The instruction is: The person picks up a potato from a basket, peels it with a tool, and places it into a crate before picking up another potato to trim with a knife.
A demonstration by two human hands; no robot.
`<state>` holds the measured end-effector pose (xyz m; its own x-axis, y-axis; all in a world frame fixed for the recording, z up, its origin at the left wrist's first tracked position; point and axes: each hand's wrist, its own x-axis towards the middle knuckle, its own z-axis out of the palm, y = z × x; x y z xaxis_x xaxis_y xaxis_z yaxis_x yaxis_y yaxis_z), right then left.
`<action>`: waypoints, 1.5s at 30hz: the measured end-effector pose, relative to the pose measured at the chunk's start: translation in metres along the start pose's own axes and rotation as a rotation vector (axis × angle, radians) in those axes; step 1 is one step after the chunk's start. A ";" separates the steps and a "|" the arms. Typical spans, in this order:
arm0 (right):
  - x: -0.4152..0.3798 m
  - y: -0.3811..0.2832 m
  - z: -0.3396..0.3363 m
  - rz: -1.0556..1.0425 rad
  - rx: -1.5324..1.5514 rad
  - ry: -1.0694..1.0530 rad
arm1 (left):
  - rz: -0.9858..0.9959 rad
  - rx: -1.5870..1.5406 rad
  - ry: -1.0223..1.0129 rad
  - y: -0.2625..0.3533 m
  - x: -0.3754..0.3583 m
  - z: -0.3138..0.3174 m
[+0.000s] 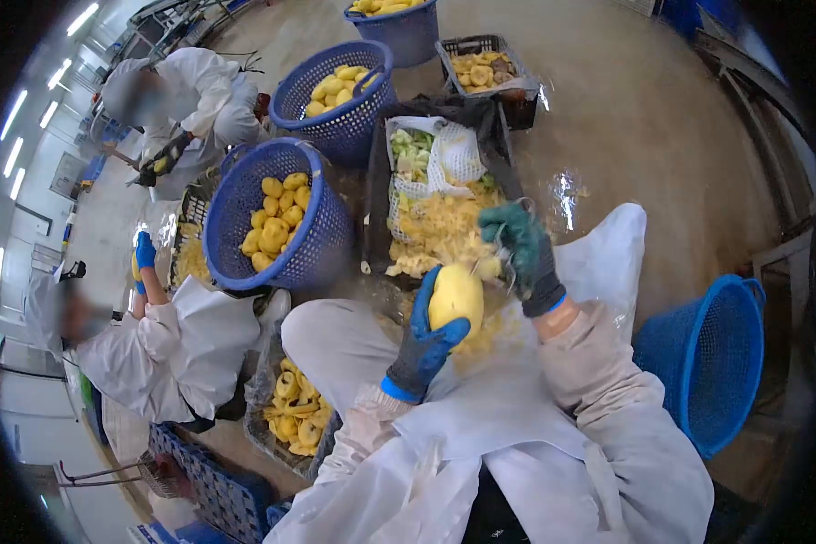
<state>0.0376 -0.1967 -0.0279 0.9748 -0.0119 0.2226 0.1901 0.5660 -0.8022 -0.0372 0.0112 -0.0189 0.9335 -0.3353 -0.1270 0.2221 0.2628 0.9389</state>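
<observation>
My left hand point(426, 340), in a blue and dark glove, is wrapped round a large, smooth yellow fruit point(456, 297), oval like a mango. Close to its right side is my right hand point(521, 243), in a green glove, smeared by motion. Its fingers are curled on a thin tool that looks like a peeler point(506, 270), mostly hidden and blurred. Below and beyond the hands, yellow peelings point(444, 227) fill the near part of a black-lined crate point(378, 213). White foam netting point(453, 154) and pale green scraps point(412, 154) lie at its far end.
Blue-purple baskets point(322, 240) of yellow fruit stand at front left. A crate of cut yellow pieces point(296, 408) sits by my left leg, another crate point(482, 72) farther off. A blue basket point(707, 363) stands right. Two people in white point(177, 344), point(199, 91) work at left.
</observation>
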 end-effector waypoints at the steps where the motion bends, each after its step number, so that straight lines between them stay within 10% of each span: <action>1: -0.006 -0.008 0.022 -0.130 -0.415 -0.129 | 0.027 -0.026 -0.024 -0.003 0.004 0.001; 2: -0.006 -0.011 0.037 -0.261 -0.833 -0.257 | 0.019 -0.026 -0.030 -0.003 0.006 0.003; 4: 0.007 0.028 0.001 -0.110 -0.083 0.235 | -0.004 -0.018 -0.036 0.000 0.003 0.005; 7: 0.028 -0.009 -0.030 -0.042 0.250 0.557 | -0.070 -0.421 -0.119 0.002 -0.002 0.001; 12: -0.015 0.002 0.027 -0.114 -0.373 0.231 | -0.414 -1.132 -0.063 -0.008 0.007 -0.001; 15: -0.018 0.013 0.043 -0.112 -0.334 0.078 | -0.019 -0.745 -0.107 -0.011 0.001 0.019; 17: 0.004 0.031 0.012 0.048 -0.147 0.086 | -0.480 -1.182 -0.193 -0.017 0.006 0.001; 20: 0.032 0.029 -0.039 -0.213 -0.197 0.351 | -0.361 -0.962 -0.219 -0.005 0.001 0.001; 25: -0.007 -0.004 0.007 -0.055 -0.295 0.304 | -0.463 -1.246 -0.046 0.001 0.014 0.010; 27: -0.019 -0.001 0.037 -0.017 -0.351 0.196 | -0.069 -0.766 -0.091 -0.017 0.007 0.012; 35: 0.026 -0.004 -0.026 -0.027 -0.053 0.483 | -0.445 -1.114 -0.024 0.020 0.012 0.022; 45: -0.019 -0.002 0.058 -0.118 -0.414 0.091 | -0.293 -0.822 -0.004 -0.001 0.021 0.026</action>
<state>0.0124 -0.1501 0.0015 0.9464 -0.1394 0.2912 0.3133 0.1787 -0.9327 -0.0253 -0.0193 -0.0139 0.8064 -0.4942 -0.3249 0.5872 0.7345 0.3402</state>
